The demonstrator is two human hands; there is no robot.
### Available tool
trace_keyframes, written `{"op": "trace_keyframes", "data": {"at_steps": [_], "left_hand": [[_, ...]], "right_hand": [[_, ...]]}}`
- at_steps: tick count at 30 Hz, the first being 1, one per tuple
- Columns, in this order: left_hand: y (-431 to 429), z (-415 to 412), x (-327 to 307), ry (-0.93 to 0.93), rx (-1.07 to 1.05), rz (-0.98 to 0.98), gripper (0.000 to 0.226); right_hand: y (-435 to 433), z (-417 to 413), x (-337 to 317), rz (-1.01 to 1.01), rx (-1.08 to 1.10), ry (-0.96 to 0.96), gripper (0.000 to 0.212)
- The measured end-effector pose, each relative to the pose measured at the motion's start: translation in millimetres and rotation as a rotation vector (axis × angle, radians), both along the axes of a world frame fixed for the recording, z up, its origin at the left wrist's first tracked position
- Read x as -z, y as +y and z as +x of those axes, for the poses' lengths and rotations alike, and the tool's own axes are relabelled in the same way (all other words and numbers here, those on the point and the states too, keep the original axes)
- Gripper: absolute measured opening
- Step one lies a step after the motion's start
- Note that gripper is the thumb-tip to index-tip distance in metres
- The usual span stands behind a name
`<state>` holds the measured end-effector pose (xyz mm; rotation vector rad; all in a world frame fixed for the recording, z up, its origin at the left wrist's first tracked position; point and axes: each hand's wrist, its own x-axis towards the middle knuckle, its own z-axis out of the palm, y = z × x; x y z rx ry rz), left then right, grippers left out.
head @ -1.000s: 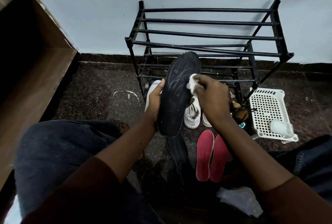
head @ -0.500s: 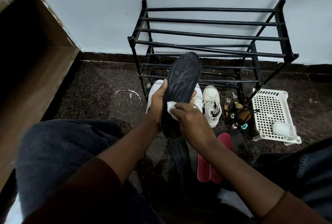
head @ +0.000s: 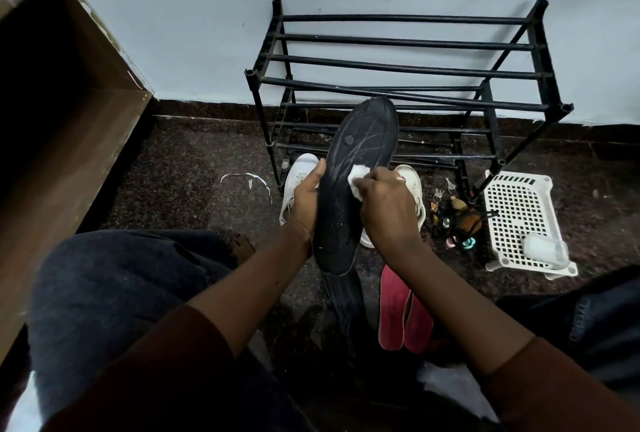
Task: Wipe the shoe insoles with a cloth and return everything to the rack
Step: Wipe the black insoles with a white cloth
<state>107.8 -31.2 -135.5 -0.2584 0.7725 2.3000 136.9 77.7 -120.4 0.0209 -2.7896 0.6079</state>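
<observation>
Black insole (head: 349, 189) is held up off the floor, right in front of the rack (head: 408, 67), toe end pointing up and away. It's a long flat matte oval with pale scuff lines across the upper half.

Big to small from there:
- A brown wooden cabinet (head: 62, 140) runs along the left, all plain flat panels.
- The rack is black metal tube with thin round bars in tiers. It stands against the pale wall on a dark speckled stone floor (head: 194, 161).
- A white plastic basket (head: 519, 209) with a square grid of holes sits just right of the rack.
- White sneakers (head: 298, 178) lie behind the hands, partly hidden.
- Two red insoles (head: 393, 307) lie side by side, touching, with a second dark insole (head: 343, 296) just left of them.

Left hand (head: 306, 203) has its grip closed round the black insole's left edge, thumb on top. Right hand (head: 384, 209) pinches a small crumpled white cloth (head: 358, 178) and presses it on the insole's middle.
</observation>
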Motion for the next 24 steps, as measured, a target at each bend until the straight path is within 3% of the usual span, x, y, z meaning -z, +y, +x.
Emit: {"op": "trace_keyframes", "data": {"at_steps": [8,16,20,24], "left_hand": [[-4.6,-3.6,0.1,-0.017,-0.022,0.018,0.071],[-0.2,-2.1,-1.2,-0.034,-0.047,-0.067,0.065],[0.1,-3.9,-1.0,-0.018,-0.036,-0.061,0.068],[2.6,-2.3,-2.0,-0.035,-0.044,-0.026,0.064]], "right_hand": [[-22.8,37.6,3.9,-0.102,-0.175,-0.035,0.024],[-2.1,-6.2,-9.2,0.073,0.002,-0.025,0.010],[2.2,-19.5,-9.7,0.081,0.121,-0.035,0.014],[-7.1,-7.0,-5.7,0.002,0.050,0.023,0.014]]}}
